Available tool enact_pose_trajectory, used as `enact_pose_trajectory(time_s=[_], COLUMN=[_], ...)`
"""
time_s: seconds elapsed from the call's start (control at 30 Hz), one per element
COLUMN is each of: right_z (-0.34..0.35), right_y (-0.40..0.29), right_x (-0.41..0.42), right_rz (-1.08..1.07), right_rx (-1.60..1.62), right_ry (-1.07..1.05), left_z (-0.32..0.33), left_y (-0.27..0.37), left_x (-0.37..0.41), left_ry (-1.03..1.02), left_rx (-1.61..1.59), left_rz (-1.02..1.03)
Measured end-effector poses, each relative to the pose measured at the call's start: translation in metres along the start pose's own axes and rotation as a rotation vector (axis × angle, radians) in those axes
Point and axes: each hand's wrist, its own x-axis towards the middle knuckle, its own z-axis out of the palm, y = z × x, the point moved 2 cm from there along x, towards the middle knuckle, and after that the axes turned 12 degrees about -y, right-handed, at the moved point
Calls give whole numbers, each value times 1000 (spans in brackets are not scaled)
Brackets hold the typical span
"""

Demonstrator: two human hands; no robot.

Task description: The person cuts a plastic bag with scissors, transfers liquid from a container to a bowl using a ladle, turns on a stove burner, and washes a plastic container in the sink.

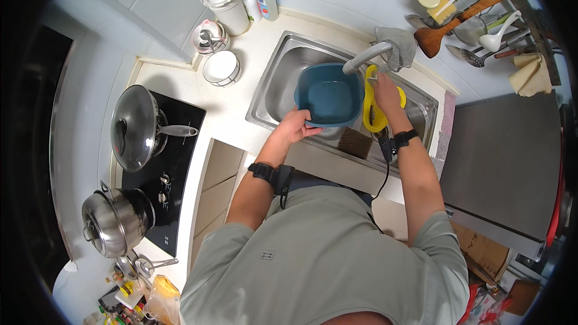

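A blue-green plastic basin (332,95) is in the left bowl of the stainless steel sink (277,90). My left hand (295,125) holds its near left rim, thumb on top and fingers under. Light glints off the basin floor; whether it holds water is unclear. The grey faucet spout (365,56) reaches over the basin's far right corner. My right hand (389,92) is above a yellow plastic sink caddy (372,110), between faucet and right bowl. Its fingers are bent at a small grey part beside the faucet, mostly hidden by the hand.
A brown scrubbing pad (355,142) lies on the sink divider. A grey cloth (397,47) drapes the faucet base. Bowls (221,67) and a white bucket (228,6) stand at back left. A lidded wok (135,128) and steel pot (115,223) occupy the hob. Utensils (456,22) hang right.
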Motion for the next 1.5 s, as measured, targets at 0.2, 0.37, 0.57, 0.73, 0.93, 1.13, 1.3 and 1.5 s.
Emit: enact_pose_trajectory(time_s=[0.2,0.37,0.57,0.73,0.93,1.13,1.3,1.5], right_z=[20,23,22,20,14,17,16,12], right_y=[24,27,32,29,22,27,24,28], right_x=[24,25,22,22,23,21,16,33], right_rz=[-55,-179,-187,-177,-125,-161,-79,137], right_rx=[-240,-321,-263,-302,-290,-238,-258,-254], right_ry=[-326,-336,-332,-374,-407,-332,-341,-418], left_z=[10,18,30,37,40,29,25,29], left_y=[-2,-2,-9,-13,-12,12,7,-4], left_x=[0,-1,8,14,16,9,-1,-1], left_ry=[54,117,122,121,95,328,268,28], left_rx=[-3,-31,-31,0,8,117,123,-132], left_rz=[34,69,104,135,136,449,131,90])
